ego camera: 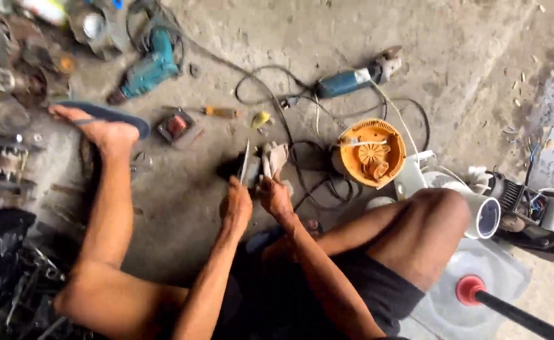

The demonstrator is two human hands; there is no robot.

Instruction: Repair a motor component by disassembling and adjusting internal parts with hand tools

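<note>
Item: thin flat metal blade (245, 162), long axis near upright in view, tip pointing away from the person, lower end in the left hand (236, 204), which is closed around it. Small dark part (234, 169) on the concrete floor (466, 56), just beyond both hands. Right hand (275, 196) clamped on a crumpled beige rag (274, 157), just right of the blade. Nearby: orange round housing (372, 152), blue angle grinder (352, 79), teal drill (148, 66).

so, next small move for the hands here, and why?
Probably steady the dark part with the left hand before drawing the thin flat blade further. Both hands crowd one small spot on the concrete floor, the right hand pinches a pale rag beside the blade, and the blade stands nearly upright, so a slip seems likely.
</note>
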